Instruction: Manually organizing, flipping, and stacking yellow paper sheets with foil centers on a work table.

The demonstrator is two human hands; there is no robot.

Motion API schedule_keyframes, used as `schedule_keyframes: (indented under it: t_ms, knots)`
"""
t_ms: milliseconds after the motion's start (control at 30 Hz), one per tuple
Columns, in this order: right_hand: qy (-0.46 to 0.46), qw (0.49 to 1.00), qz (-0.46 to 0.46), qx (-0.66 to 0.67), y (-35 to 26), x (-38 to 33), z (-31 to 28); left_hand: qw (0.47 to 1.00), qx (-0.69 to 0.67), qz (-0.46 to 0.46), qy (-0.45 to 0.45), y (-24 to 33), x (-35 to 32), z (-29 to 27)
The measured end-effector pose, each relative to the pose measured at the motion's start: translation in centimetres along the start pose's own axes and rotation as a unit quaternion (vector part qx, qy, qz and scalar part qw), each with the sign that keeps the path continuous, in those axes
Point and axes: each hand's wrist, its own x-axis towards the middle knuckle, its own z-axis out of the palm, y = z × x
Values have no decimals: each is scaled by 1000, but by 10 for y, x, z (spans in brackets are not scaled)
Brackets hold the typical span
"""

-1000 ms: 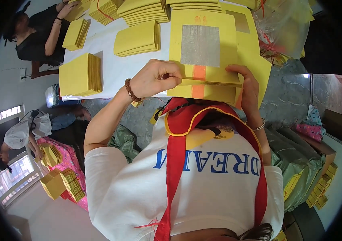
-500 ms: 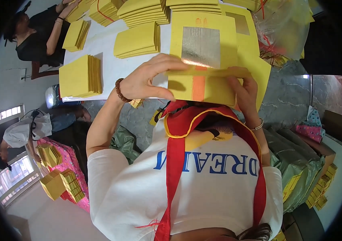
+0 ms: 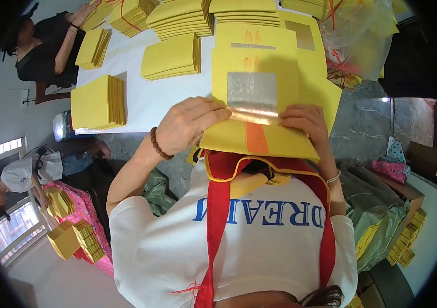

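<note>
So both hands are on a yellow rectangular paper sheet (image 3: 253, 102) with a silver foil square (image 3: 252, 84) and an orange band (image 3: 256, 137). It's right at the near edge of the white-topped table (image 3: 164, 95), lower end sticking out toward the chest. The left hand (image 3: 190, 123) has its fingers closed over one side by the foil's bottom corner, and the right hand (image 3: 305, 123) grips the opposite side the same way. Can't see either thumb clearly. A second yellow sheet (image 3: 229, 36) pokes out beyond the top. Off to the left there's a thick stack of folded yellow paper (image 3: 93, 102), plus a clear plastic bag (image 3: 357, 46) at upper right.
</note>
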Motion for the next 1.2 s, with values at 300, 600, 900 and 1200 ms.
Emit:
schedule_keyframes:
  t_ms: [300, 600, 900, 1200]
  knots:
    - [91, 930, 307, 181, -2, 23, 21, 872, -332, -353, 65, -9, 10, 17]
    - [127, 945, 273, 127, 15, 33, 27, 817, -394, -411, 89, -31, 13, 34]
    - [132, 928, 308, 160, 16, 36, 33, 767, -438, -454, 114, -25, 26, 30]
    - [126, 918, 341, 158, 12, 39, 31, 783, -425, -441, 108, -25, 30, 23]
